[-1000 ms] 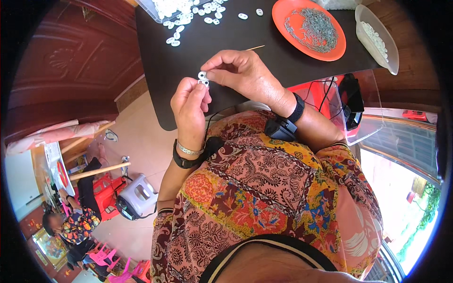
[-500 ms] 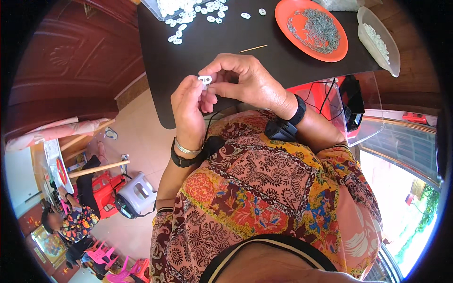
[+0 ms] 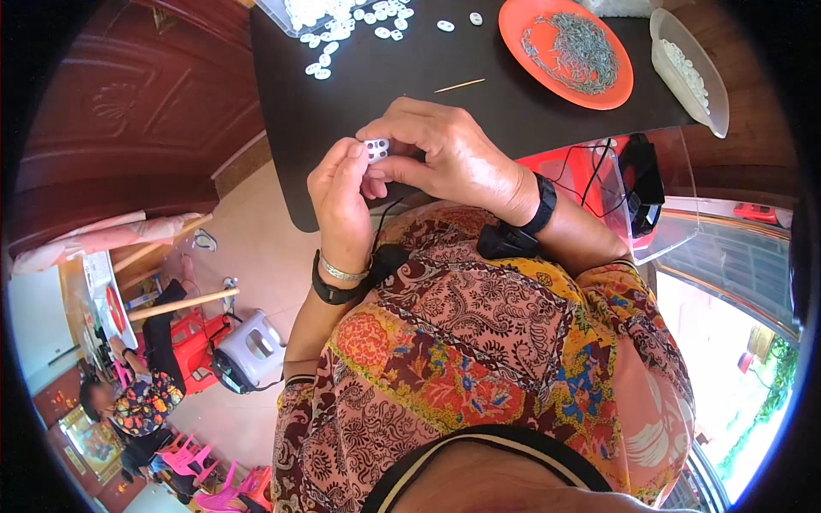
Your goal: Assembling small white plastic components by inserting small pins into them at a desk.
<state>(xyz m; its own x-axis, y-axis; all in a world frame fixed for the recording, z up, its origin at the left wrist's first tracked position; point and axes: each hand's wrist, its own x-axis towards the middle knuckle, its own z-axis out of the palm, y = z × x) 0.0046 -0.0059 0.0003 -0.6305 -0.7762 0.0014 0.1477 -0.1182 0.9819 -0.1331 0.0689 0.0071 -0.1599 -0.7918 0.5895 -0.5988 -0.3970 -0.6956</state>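
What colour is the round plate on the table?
Orange-red; the plate shows best in the head view, the only one.

Dark worktop with rounded corner (image 3: 291,128): smooth, low sheen. Held small white holed piece (image 3: 377,150): smooth, looks plastic. White oval pieces (image 3: 323,74) toward left edge: same plastic look. Round orange plate (image 3: 613,93) near right edge: smooth, glossy plastic. Slim grey pins (image 3: 586,56) on it: metallic, dull shine. Translucent scoop-shaped tray (image 3: 717,104) at right edge: plastic, semi-matt. Thin tan stick (image 3: 460,85): wood, matt.
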